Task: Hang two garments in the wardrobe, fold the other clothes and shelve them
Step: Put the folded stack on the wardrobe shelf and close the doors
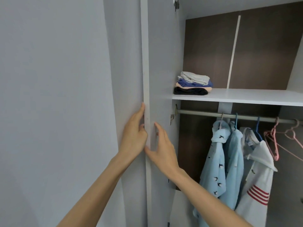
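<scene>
A person's left hand (pixel 134 133) rests with fingers straight and relaxed on the outer face of the open wardrobe door (pixel 146 71) at centre frame. The right hand (pixel 161 149) lies flat on the door's inner face, its fingers straight and slightly spread and its thumb reaching to the door's narrow edge just below the left palm. To the right of the door, at mid-frame, a stack of folded clothes (pixel 192 83), white on top, then blue, peach and black, sits at the left end of the white shelf (pixel 246 96). Beneath the shelf, at lower right, a pale blue shirt printed with dark birds (pixel 214 164), a plain pale blue garment (pixel 233 161) and a white garment with red stripes (pixel 257 185) hang side by side from the metal rail (pixel 205 113). Bare pink hangers (pixel 274 141) hang further right, towards the frame's edge. Dark brown panels (pixel 213 54) back the interior, and a grey wall (pixel 49 95) fills the left of the frame.
</scene>
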The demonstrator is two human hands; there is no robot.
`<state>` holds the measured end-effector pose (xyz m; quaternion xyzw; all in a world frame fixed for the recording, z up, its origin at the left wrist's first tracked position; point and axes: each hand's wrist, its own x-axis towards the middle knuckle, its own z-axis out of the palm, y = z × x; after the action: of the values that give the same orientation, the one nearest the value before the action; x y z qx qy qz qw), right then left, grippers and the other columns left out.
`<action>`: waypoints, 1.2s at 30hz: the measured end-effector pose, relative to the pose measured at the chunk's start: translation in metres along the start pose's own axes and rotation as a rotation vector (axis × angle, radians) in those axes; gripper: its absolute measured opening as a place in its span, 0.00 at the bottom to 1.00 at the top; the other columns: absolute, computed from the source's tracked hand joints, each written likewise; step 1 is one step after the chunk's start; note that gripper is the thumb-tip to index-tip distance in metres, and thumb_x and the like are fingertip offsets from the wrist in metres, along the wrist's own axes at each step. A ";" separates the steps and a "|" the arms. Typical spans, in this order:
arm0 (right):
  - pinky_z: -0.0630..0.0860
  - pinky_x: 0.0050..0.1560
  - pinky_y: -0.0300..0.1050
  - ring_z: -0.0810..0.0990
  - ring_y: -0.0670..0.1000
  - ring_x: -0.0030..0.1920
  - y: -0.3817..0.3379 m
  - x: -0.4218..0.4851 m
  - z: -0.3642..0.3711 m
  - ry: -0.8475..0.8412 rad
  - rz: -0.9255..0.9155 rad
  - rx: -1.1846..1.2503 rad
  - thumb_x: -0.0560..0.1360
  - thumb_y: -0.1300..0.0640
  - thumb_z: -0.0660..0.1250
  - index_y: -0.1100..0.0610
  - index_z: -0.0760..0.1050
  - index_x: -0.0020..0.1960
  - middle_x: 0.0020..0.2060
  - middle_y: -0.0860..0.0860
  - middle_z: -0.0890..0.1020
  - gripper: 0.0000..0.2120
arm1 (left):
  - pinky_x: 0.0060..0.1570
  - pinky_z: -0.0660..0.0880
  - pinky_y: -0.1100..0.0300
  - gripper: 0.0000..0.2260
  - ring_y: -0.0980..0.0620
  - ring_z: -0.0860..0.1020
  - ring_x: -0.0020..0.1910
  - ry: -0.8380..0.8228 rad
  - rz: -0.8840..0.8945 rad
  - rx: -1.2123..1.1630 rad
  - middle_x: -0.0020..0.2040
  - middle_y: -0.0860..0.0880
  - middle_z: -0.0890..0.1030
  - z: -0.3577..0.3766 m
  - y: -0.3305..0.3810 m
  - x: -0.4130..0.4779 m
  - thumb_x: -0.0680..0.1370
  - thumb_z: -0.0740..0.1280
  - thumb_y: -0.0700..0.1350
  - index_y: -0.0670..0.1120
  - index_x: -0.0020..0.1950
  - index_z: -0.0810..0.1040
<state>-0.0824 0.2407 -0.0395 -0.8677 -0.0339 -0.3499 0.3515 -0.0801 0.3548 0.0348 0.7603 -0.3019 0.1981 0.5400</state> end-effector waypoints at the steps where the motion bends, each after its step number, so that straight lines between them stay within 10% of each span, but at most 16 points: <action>1: 0.67 0.70 0.46 0.63 0.47 0.73 0.000 0.000 0.002 0.011 -0.004 -0.015 0.73 0.50 0.70 0.54 0.51 0.77 0.75 0.48 0.60 0.40 | 0.63 0.67 0.68 0.30 0.54 0.70 0.67 0.000 0.012 0.004 0.70 0.51 0.70 0.000 -0.001 0.000 0.77 0.54 0.28 0.48 0.77 0.59; 7: 0.70 0.67 0.51 0.67 0.49 0.71 0.005 -0.003 -0.006 0.037 0.009 -0.002 0.70 0.54 0.73 0.54 0.53 0.77 0.73 0.49 0.65 0.43 | 0.53 0.69 0.79 0.29 0.59 0.74 0.59 -0.059 0.044 -0.027 0.64 0.54 0.74 0.003 -0.004 -0.002 0.78 0.55 0.30 0.53 0.75 0.61; 12: 0.77 0.59 0.46 0.77 0.45 0.60 0.019 -0.014 -0.041 0.054 -0.015 0.024 0.70 0.55 0.72 0.50 0.57 0.75 0.66 0.47 0.74 0.39 | 0.64 0.69 0.66 0.31 0.59 0.69 0.68 -0.209 0.121 -0.062 0.71 0.57 0.68 0.020 0.003 -0.005 0.78 0.54 0.29 0.60 0.73 0.58; 16: 0.78 0.49 0.31 0.79 0.38 0.50 0.040 -0.026 -0.079 0.068 -0.023 0.047 0.70 0.56 0.71 0.47 0.61 0.72 0.58 0.40 0.77 0.35 | 0.49 0.65 0.84 0.31 0.81 0.66 0.56 -0.309 0.200 -0.072 0.66 0.61 0.66 0.054 0.007 0.000 0.79 0.56 0.31 0.61 0.73 0.57; 19: 0.76 0.45 0.29 0.79 0.37 0.48 0.065 -0.033 -0.108 0.087 -0.003 0.026 0.71 0.58 0.70 0.52 0.66 0.70 0.51 0.34 0.77 0.29 | 0.58 0.54 0.83 0.33 0.85 0.53 0.59 -0.342 0.313 0.046 0.66 0.77 0.55 0.089 0.012 0.007 0.79 0.55 0.30 0.63 0.74 0.54; 22: 0.75 0.44 0.27 0.80 0.36 0.47 0.094 -0.037 -0.136 0.131 0.068 0.037 0.72 0.59 0.69 0.55 0.71 0.65 0.48 0.38 0.81 0.21 | 0.67 0.39 0.73 0.38 0.79 0.38 0.65 -0.337 0.443 0.264 0.63 0.83 0.42 0.127 0.019 0.014 0.77 0.54 0.27 0.65 0.74 0.48; 28: 0.77 0.46 0.30 0.81 0.35 0.46 0.161 -0.024 -0.200 0.215 0.209 0.061 0.75 0.61 0.69 0.56 0.76 0.60 0.46 0.37 0.80 0.14 | 0.74 0.38 0.46 0.41 0.58 0.37 0.75 -0.408 0.524 0.449 0.77 0.63 0.44 0.210 0.035 0.048 0.75 0.52 0.26 0.62 0.75 0.41; 36: 0.78 0.47 0.31 0.82 0.37 0.46 0.239 0.018 -0.253 0.154 0.275 0.124 0.76 0.61 0.68 0.51 0.75 0.60 0.48 0.39 0.81 0.14 | 0.74 0.41 0.44 0.39 0.51 0.35 0.76 -0.415 0.523 0.640 0.76 0.60 0.36 0.293 0.030 0.095 0.77 0.52 0.29 0.59 0.75 0.34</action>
<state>-0.1442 -0.1022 -0.0396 -0.8115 0.0905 -0.3613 0.4504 -0.0370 0.0487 0.0164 0.8105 -0.5092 0.2544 0.1382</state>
